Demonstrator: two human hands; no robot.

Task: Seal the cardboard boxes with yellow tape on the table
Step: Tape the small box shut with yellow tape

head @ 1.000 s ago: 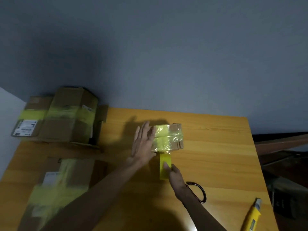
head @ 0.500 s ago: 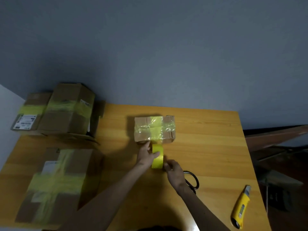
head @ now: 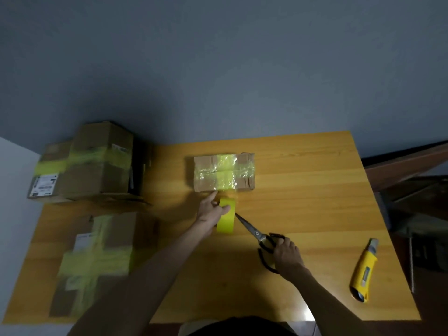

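The left hand (head: 210,210), which lay flat against the left side of the small box (head: 224,172) a second ago, now sits in front of the box and holds the tape roll (head: 226,220). Its thumb lies across the roll's upper part and its index finger (head: 212,195) stretches toward the box's front edge. The right hand (head: 287,253) no longer holds the roll. It is now farther right and nearer the person, gripping the black handles of the scissors (head: 252,230). Earlier only one handle loop of the scissors showed beside that hand. Now their whole length shows, the blades pointing up and left with the tip just at the roll's right edge.
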